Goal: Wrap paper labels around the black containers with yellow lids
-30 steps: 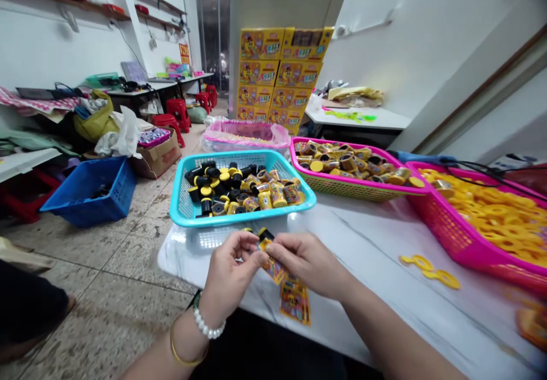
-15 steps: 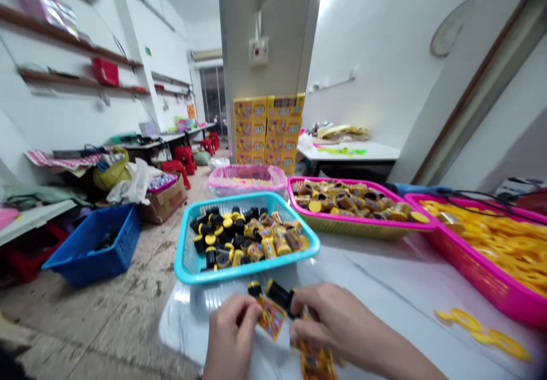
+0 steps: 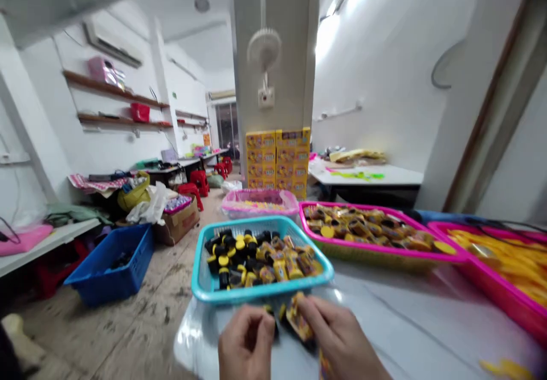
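Note:
My left hand is closed, thumb against the curled fingers; what it pinches, if anything, is hidden. Just right of it, my right hand pinches a yellow printed label, which looks bent and blurred. Beneath that label, dark cylinders with yellow ends lie on the table, partly covered by the hands. Beyond both hands stands a turquoise basket with black, yellow-capped cylinders on its left and label-wrapped ones on its right. More printed yellow material shows below my right hand.
A pink basket of wrapped cylinders stands behind at right, beside another pink basket of yellow plastic parts. A paler pink basket is farther back. Yellow pieces lie on the white table. A blue crate sits on the floor.
The view has tilted up, so things appear lower. The printed label at my left fingertips no longer shows there; a label is now raised in my right fingers.

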`<state>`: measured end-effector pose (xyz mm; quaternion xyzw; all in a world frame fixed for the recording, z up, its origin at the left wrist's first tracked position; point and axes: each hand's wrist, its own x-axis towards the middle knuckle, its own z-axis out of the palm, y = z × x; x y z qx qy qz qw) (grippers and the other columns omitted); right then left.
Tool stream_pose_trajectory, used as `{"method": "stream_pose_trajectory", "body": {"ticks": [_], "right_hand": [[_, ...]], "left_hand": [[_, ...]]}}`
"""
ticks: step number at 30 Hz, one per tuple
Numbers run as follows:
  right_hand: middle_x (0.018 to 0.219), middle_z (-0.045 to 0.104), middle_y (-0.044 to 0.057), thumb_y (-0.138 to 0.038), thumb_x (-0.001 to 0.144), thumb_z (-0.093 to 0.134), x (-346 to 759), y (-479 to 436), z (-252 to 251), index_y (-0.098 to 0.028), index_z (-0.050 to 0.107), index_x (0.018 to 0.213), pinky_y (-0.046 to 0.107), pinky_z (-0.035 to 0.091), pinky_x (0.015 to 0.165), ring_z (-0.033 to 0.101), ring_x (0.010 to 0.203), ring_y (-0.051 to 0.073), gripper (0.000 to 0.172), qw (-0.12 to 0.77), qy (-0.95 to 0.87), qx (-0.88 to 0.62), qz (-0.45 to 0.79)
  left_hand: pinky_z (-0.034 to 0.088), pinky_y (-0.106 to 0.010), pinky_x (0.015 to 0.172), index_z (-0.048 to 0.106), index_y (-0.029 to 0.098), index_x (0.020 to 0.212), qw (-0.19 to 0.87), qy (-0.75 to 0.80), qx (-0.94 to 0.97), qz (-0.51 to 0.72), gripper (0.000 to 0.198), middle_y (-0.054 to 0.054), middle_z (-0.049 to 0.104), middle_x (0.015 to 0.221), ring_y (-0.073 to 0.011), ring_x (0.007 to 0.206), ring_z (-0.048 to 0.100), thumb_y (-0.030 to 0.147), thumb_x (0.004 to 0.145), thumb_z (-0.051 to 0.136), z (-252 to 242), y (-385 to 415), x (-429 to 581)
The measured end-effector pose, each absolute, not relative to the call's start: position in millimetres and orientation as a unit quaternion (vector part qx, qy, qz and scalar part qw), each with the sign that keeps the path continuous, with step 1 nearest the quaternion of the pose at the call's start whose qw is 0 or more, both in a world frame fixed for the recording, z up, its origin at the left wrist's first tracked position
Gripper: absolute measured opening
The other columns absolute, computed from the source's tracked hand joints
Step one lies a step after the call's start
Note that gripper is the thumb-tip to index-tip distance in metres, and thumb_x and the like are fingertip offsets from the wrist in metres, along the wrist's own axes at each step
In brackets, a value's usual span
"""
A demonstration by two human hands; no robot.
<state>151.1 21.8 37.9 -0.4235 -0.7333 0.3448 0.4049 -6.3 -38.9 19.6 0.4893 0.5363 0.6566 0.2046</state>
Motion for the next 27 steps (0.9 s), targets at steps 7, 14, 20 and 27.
{"method": "stream_pose_trajectory", "body": {"ticks": [7,14,20,27], "right_hand": [[0.051,0.046,-0.002,-0.065,0.096,0.045,144.7,10.1,51.9,-0.02,0.051,0.056,0.025,0.035,0.049,0.042,0.051,0.012,0.06,0.443,-0.726,-0.395,0.348],[0.055,0.051,-0.002,-0.046,0.102,0.048,140.7,4.3,44.9,-0.019,0.056,0.059,0.025,0.039,0.053,0.046,0.052,0.011,0.051,0.469,-0.782,-0.347,0.219],[0.058,0.056,0.0,-0.031,0.104,0.048,136.0,-3.0,39.6,-0.02,0.063,0.07,0.024,0.039,0.051,0.05,0.054,0.011,0.038,0.459,-0.831,-0.281,0.138],[0.06,0.06,0.001,-0.029,0.104,0.048,136.9,-5.5,38.4,-0.02,0.068,0.077,0.023,0.042,0.052,0.054,0.054,0.011,0.035,0.445,-0.835,-0.309,0.099]], "left_hand": [[0.048,-0.025,0.063,0.081,0.019,0.087,0.263,0.518,0.526,0.622,0.029,-0.005,0.066,0.072,-0.0147,0.064,0.056,0.042,0.092,0.065,47.4,-58.9,-6.6],[0.035,-0.022,0.046,0.082,0.017,0.088,0.405,0.492,0.441,0.633,0.034,-0.002,0.062,0.067,-0.0072,0.049,0.04,0.05,0.081,0.076,37.0,-51.4,-6.8],[0.018,-0.017,0.04,0.078,0.01,0.091,0.623,0.459,0.271,0.572,0.055,0.01,0.036,0.046,-0.0027,0.042,0.025,0.056,0.062,0.088,30.3,-48.6,-11.4],[0.029,-0.016,0.043,0.073,0.016,0.094,0.468,0.487,0.27,0.687,0.041,0.003,0.058,0.068,-0.004,0.051,0.04,0.041,0.065,0.089,25.9,-55.5,-19.0]]}}
